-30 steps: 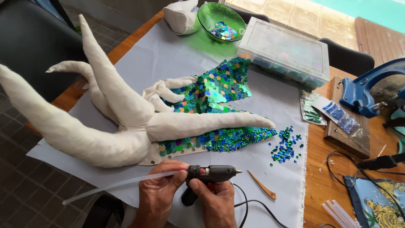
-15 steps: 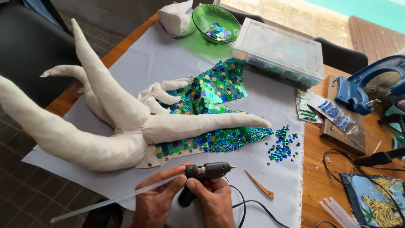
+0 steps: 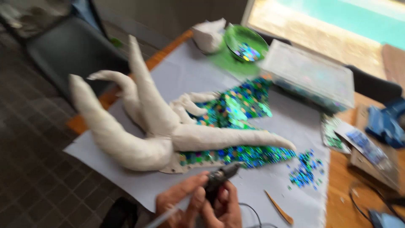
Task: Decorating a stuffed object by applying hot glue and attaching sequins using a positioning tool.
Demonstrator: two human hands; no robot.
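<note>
Grey cloth, lumpy white figure

1. Only the two hands show, at the bottom edge of the head view, both blurred.
2. The left hand is bare: no glove, ring or watch can be made out.
3. The right hand is bare too, its knuckles and fingers uncovered.
4. No sleeve reaches either wrist; the forearms are cut off by the frame edge.
5. Nails and finer marks are too blurred to tell.
</note>
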